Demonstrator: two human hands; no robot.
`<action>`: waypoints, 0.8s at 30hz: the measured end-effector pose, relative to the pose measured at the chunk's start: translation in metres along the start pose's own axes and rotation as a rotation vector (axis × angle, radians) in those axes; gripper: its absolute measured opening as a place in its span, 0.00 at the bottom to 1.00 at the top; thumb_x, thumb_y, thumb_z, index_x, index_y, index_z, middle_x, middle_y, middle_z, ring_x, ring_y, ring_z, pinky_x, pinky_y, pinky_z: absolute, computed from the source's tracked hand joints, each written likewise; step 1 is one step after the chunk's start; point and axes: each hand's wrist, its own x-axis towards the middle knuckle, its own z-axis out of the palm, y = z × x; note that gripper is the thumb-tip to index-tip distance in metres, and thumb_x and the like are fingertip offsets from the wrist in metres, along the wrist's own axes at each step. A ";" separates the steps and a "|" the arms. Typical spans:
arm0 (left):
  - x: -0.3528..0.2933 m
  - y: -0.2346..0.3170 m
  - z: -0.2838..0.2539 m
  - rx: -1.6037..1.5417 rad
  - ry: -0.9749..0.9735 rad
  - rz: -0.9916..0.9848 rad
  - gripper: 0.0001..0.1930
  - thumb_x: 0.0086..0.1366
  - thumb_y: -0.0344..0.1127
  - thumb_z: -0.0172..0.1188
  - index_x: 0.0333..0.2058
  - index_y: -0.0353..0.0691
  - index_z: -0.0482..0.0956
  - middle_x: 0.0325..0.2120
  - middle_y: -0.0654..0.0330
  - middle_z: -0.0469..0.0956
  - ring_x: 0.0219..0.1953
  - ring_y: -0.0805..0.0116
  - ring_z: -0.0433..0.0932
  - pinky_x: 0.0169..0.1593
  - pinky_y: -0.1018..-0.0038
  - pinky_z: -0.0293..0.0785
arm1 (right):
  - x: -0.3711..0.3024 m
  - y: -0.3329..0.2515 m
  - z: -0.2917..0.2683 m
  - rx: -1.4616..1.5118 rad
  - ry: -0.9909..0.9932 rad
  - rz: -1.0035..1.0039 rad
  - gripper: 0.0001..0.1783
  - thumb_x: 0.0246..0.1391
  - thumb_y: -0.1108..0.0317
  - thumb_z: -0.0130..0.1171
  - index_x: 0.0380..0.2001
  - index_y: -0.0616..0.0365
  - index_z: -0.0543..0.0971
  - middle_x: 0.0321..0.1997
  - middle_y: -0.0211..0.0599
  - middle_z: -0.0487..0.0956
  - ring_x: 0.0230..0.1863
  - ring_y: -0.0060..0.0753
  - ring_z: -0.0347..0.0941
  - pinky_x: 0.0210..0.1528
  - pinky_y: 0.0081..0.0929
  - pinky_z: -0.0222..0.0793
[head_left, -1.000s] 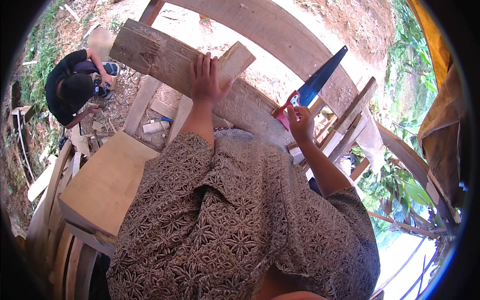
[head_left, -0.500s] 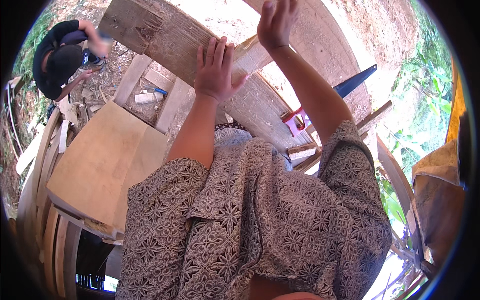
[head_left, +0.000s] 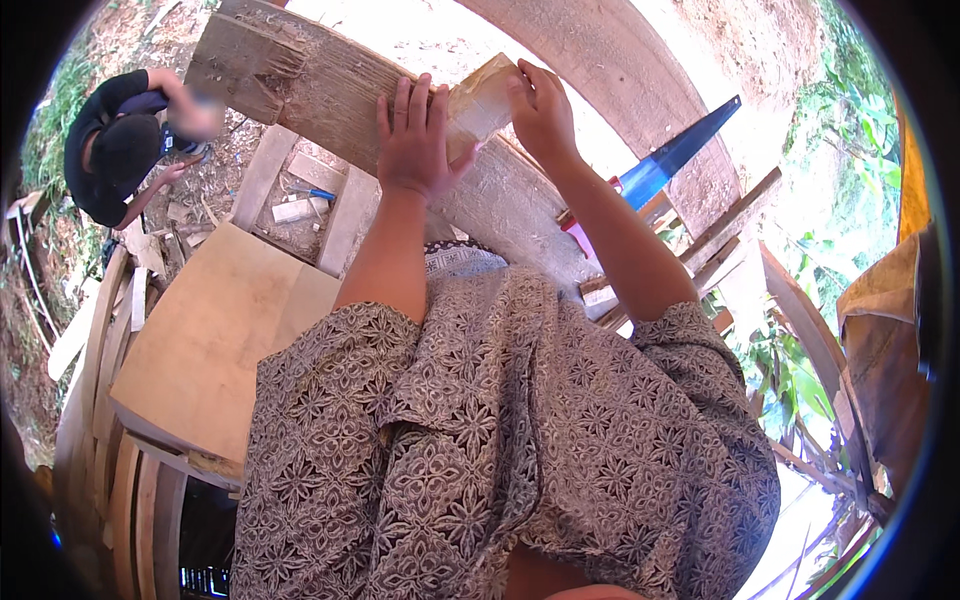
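A long, rough wooden plank (head_left: 330, 90) runs across in front of me. My left hand (head_left: 415, 145) lies on it with fingers spread, right beside a short pale wood block (head_left: 482, 100). The block rests across the plank, and its lower end is next to my left thumb. At the block's right end my right hand (head_left: 543, 115) is closed, its fingers curled over the edge. A handsaw with a blue blade (head_left: 680, 155) lies to the right, its pink-red handle partly hidden behind my right forearm.
A smooth wooden panel (head_left: 210, 320) stands at my left, beside several upright boards (head_left: 90, 370). Beyond it, a person in black (head_left: 125, 150) crouches among wood scraps. A wide curved board (head_left: 640, 70) lies at the far right, with a brown-orange sheet (head_left: 885, 310) hanging near the rim.
My right hand has come down from a raised position to the end of the wood block. The left hand stays on the plank. More of the saw blade shows past my right arm.
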 end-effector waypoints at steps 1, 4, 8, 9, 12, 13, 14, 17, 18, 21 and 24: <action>-0.001 0.001 0.000 0.000 -0.005 0.001 0.43 0.60 0.63 0.61 0.67 0.43 0.63 0.70 0.50 0.58 0.74 0.43 0.52 0.74 0.39 0.42 | 0.008 -0.001 -0.001 -0.004 -0.046 0.054 0.24 0.69 0.51 0.53 0.48 0.62 0.85 0.42 0.50 0.84 0.50 0.42 0.80 0.54 0.33 0.72; 0.000 0.002 0.002 0.008 -0.017 0.008 0.43 0.60 0.63 0.60 0.67 0.44 0.62 0.70 0.50 0.57 0.75 0.43 0.52 0.74 0.39 0.42 | 0.041 -0.013 -0.002 -0.093 -0.290 0.293 0.34 0.69 0.41 0.45 0.47 0.62 0.85 0.40 0.53 0.85 0.47 0.50 0.82 0.54 0.41 0.73; 0.000 0.000 0.005 0.016 -0.014 -0.005 0.42 0.61 0.63 0.59 0.67 0.44 0.63 0.70 0.50 0.58 0.75 0.44 0.52 0.73 0.39 0.42 | 0.056 -0.034 0.009 -0.312 -0.413 0.467 0.41 0.67 0.34 0.35 0.40 0.57 0.88 0.43 0.48 0.86 0.48 0.49 0.82 0.54 0.44 0.75; -0.001 0.001 0.004 0.009 -0.012 -0.004 0.42 0.61 0.63 0.59 0.67 0.44 0.63 0.70 0.50 0.58 0.75 0.44 0.52 0.73 0.39 0.42 | 0.055 -0.034 0.011 -0.323 -0.376 0.465 0.40 0.67 0.35 0.35 0.38 0.56 0.88 0.41 0.47 0.86 0.46 0.48 0.83 0.52 0.44 0.76; -0.001 0.002 0.002 0.012 -0.007 0.001 0.42 0.60 0.63 0.60 0.67 0.44 0.63 0.70 0.50 0.58 0.74 0.44 0.52 0.73 0.39 0.43 | 0.051 -0.031 0.017 -0.351 -0.316 0.461 0.40 0.67 0.35 0.35 0.34 0.55 0.88 0.37 0.45 0.87 0.44 0.47 0.83 0.49 0.44 0.77; -0.002 0.002 0.002 0.012 -0.007 0.001 0.42 0.60 0.63 0.60 0.67 0.44 0.64 0.70 0.50 0.58 0.74 0.44 0.53 0.73 0.38 0.43 | 0.050 -0.030 0.018 -0.360 -0.300 0.459 0.40 0.67 0.35 0.35 0.33 0.55 0.88 0.36 0.44 0.87 0.43 0.47 0.83 0.49 0.44 0.77; -0.002 0.002 0.002 0.012 -0.007 0.000 0.42 0.60 0.62 0.60 0.66 0.45 0.64 0.70 0.50 0.58 0.74 0.44 0.53 0.73 0.38 0.44 | 0.049 -0.030 0.018 -0.366 -0.316 0.464 0.40 0.67 0.35 0.35 0.34 0.55 0.88 0.36 0.44 0.87 0.43 0.47 0.83 0.49 0.44 0.77; -0.002 0.003 0.001 0.025 -0.008 0.006 0.42 0.59 0.62 0.61 0.66 0.44 0.64 0.69 0.50 0.59 0.74 0.44 0.54 0.73 0.38 0.45 | 0.052 -0.030 0.017 -0.365 -0.350 0.478 0.40 0.67 0.35 0.35 0.34 0.54 0.88 0.37 0.44 0.87 0.43 0.47 0.84 0.49 0.44 0.77; -0.001 0.003 0.000 0.032 -0.007 0.012 0.42 0.59 0.62 0.61 0.66 0.44 0.65 0.69 0.51 0.59 0.73 0.44 0.54 0.72 0.38 0.45 | 0.052 -0.031 0.016 -0.352 -0.359 0.488 0.40 0.67 0.35 0.35 0.34 0.54 0.89 0.37 0.44 0.87 0.44 0.47 0.84 0.49 0.44 0.77; 0.000 0.003 -0.002 0.027 -0.010 0.004 0.42 0.59 0.62 0.61 0.66 0.44 0.64 0.69 0.50 0.59 0.73 0.42 0.54 0.73 0.37 0.45 | 0.055 -0.031 0.017 -0.341 -0.343 0.501 0.39 0.67 0.35 0.35 0.36 0.53 0.89 0.40 0.44 0.87 0.46 0.46 0.84 0.50 0.44 0.77; 0.000 0.001 0.000 0.029 0.014 0.022 0.42 0.59 0.61 0.61 0.66 0.43 0.64 0.69 0.49 0.59 0.73 0.41 0.54 0.73 0.37 0.45 | 0.056 -0.023 0.019 -0.281 -0.331 0.483 0.40 0.66 0.32 0.38 0.38 0.54 0.88 0.41 0.46 0.87 0.48 0.47 0.83 0.51 0.44 0.76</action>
